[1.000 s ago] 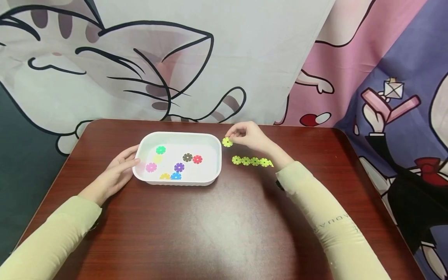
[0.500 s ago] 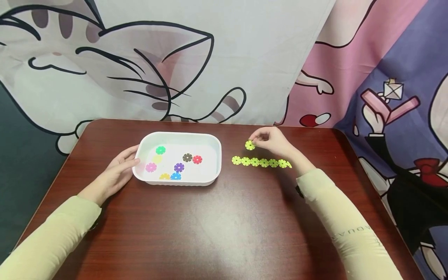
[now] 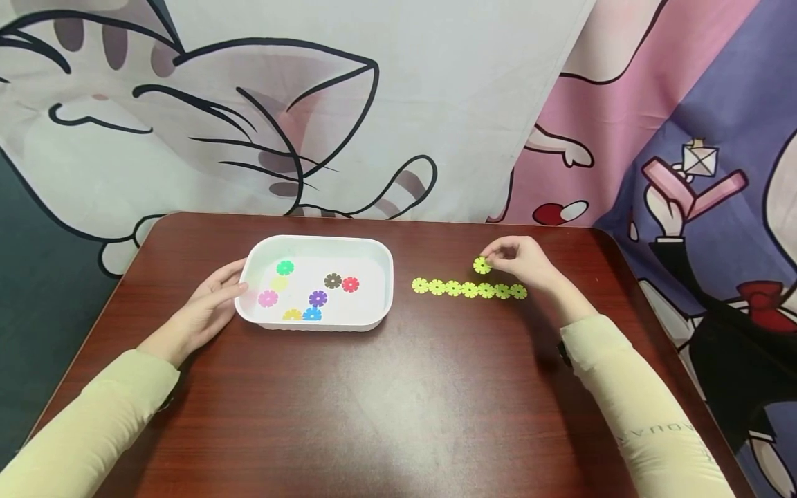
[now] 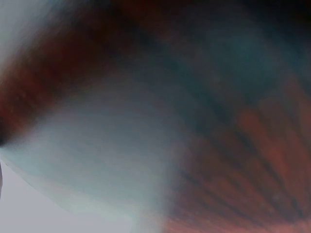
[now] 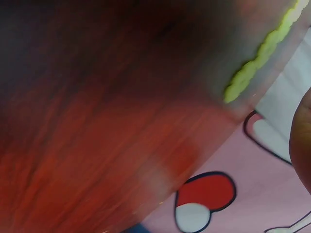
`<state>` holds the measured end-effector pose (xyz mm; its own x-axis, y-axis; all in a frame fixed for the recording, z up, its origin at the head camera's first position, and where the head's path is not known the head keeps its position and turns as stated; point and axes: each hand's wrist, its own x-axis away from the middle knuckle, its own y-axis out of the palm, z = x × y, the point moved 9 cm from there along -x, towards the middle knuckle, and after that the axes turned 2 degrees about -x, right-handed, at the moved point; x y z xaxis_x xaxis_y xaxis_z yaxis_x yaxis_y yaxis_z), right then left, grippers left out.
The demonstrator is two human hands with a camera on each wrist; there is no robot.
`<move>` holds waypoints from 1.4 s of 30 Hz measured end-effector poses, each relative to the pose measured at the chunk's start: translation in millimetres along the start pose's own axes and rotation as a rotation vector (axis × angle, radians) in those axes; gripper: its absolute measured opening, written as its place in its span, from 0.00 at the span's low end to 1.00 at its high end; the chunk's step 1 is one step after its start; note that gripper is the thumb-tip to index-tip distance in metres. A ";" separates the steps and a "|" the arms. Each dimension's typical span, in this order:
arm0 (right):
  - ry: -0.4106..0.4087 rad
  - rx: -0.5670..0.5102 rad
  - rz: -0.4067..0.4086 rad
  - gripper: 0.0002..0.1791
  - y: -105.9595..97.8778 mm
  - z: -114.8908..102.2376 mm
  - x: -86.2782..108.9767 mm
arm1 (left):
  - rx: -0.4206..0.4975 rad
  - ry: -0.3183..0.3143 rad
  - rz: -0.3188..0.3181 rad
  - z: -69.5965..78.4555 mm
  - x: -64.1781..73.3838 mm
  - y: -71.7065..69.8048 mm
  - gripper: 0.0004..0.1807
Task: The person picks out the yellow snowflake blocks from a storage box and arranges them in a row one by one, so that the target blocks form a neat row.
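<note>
In the head view my right hand (image 3: 521,260) pinches a yellow-green flower-shaped plastic disc (image 3: 482,265) between thumb and fingertips. Just below it on the table lies a straight row of several yellow-green discs (image 3: 470,290), set edge to edge. That row (image 5: 265,51) also shows at the upper right of the right wrist view. My left hand (image 3: 202,311) grips the left end of a white tray (image 3: 373,315), thumb over its rim. Scattered inside are green (image 3: 285,268), pink (image 3: 268,298), purple (image 3: 317,299), blue (image 3: 312,313), dark (image 3: 333,281), red (image 3: 351,284) and yellow discs (image 3: 292,314).
Everything stands on a dark red-brown wooden table (image 3: 349,415) with rounded far corners. Behind its far edge hangs a cloth with a cartoon cat (image 3: 249,138), and a pink and blue printed cloth (image 3: 598,138) is at the right. The left wrist view is blurred.
My right hand has moved rightward along the row with the disc, uncovering more of the row's right end. The left hand and the tray stay in place.
</note>
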<state>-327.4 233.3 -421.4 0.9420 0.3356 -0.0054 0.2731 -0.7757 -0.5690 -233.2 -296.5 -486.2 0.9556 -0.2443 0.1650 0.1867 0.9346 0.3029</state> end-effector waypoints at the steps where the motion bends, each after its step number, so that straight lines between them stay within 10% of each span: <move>1: 0.002 -0.001 0.004 0.07 -3.1 2.2 2.5 | 0.001 0.001 0.000 0.1 0.1 0.0 0.24; 20: 0.079 0.030 0.083 0.11 -59.0 63.2 55.1 | 0.010 0.012 -0.010 1.1 -0.5 1.5 0.23; 35: 0.137 -0.078 0.034 0.10 -58.9 93.5 74.4 | -0.021 -0.011 0.010 -1.8 0.2 -1.0 0.25; 42: 0.145 0.043 0.027 0.12 -61.0 95.0 72.1 | -0.016 -0.006 0.004 -0.2 0.4 -0.7 0.24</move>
<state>-294.7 355.6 -465.3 0.9681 0.2313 0.0959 0.2412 -0.7585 -0.6054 -232.9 -297.2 -486.5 0.9550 -0.2421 0.1715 0.1865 0.9394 0.2876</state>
